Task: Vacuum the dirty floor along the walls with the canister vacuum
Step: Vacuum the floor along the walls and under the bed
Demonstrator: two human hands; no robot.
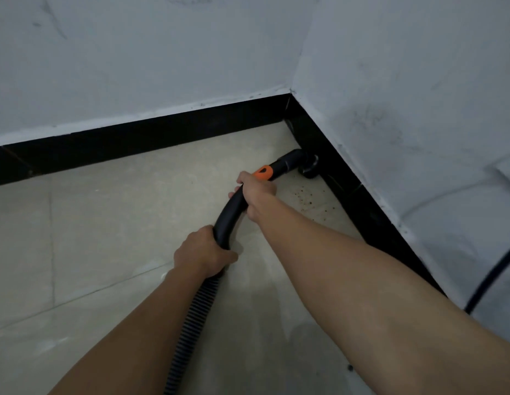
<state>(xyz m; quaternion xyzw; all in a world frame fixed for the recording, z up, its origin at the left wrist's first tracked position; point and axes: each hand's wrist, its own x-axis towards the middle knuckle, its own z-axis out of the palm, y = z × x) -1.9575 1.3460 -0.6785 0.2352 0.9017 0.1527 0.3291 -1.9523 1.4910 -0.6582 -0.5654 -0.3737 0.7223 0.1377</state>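
Note:
A black curved vacuum handle [230, 213] with an orange slider [263, 172] runs toward the room corner. Its round brush nozzle [309, 168] sits on the beige tile floor [120, 223] against the black baseboard [359, 201] of the right wall. My right hand [258, 195] grips the handle just behind the orange part. My left hand [204, 252] grips the lower end of the handle where the ribbed hose [191, 334] begins. Dark crumbs [310, 199] lie scattered on the floor just behind the nozzle, near the baseboard. The canister is out of view.
Two white walls [162, 52] meet at a corner [290, 94] with black baseboard along both. A black cord [493, 277] hangs across the right wall. A small dark speck [350, 367] lies on the floor at lower right.

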